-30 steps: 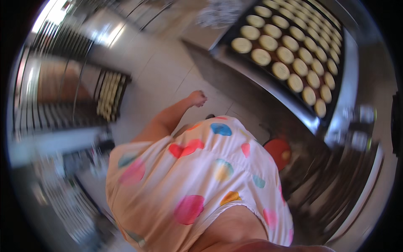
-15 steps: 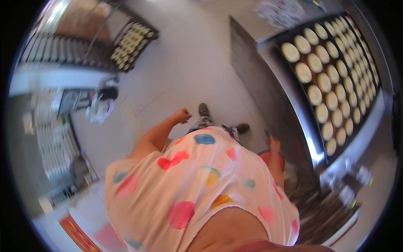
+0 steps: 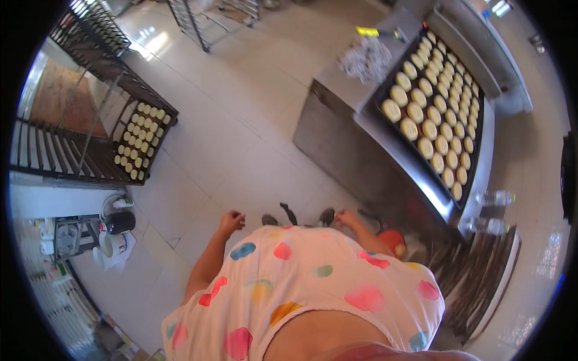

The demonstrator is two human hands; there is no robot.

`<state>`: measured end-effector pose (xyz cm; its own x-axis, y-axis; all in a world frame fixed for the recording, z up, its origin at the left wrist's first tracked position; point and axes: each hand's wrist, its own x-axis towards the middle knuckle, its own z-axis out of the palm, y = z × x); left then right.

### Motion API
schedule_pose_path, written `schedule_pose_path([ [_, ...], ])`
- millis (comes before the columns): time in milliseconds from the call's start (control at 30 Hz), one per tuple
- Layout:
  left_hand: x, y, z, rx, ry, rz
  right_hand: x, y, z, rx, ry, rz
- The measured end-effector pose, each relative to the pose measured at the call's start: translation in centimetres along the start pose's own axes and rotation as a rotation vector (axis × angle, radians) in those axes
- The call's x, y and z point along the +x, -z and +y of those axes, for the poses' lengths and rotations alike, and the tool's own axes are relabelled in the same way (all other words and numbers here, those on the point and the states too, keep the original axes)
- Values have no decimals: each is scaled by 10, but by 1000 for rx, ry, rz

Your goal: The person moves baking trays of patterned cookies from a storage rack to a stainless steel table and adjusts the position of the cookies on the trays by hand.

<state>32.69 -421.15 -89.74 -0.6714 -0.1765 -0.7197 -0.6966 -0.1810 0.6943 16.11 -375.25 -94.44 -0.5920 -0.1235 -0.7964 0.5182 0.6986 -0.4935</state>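
My left hand (image 3: 232,221) hangs in front of my left side, over the floor. It looks empty, its fingers loosely bent and apart. In front of my right side is my right hand (image 3: 345,218), closed. From it a slim, dark-ended tool (image 3: 288,213) seems to reach left across my shoes; its exact kind cannot be made out. Both hands are away from the big black baking tray (image 3: 415,153), which lies at the right on a steel machine (image 3: 343,129). Rows of round pale pastries (image 3: 441,144) with stamped tops fill that tray.
A dark rack (image 3: 51,150) at the left holds another tray of pastries (image 3: 141,135). White buckets (image 3: 114,243) stand below it. Plastic bottles (image 3: 489,225), stacked dark boards (image 3: 481,289) and a red round object (image 3: 392,240) are at my right. Crumpled clear plastic (image 3: 365,59) lies beside the large tray.
My view has swung, so more of the far floor and racks shows. My right hand has come inward in front of me with the dark tool; my left hand stays low and empty.
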Motion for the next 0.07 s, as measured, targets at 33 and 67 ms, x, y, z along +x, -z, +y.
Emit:
schedule_pose_path([
  [33, -1, 14, -5, 19, 3, 31, 3, -7, -13, 6, -12, -8],
  [67, 0, 33, -23, -41, 18, 55, 9, -11, -38, -2, -18, -29],
])
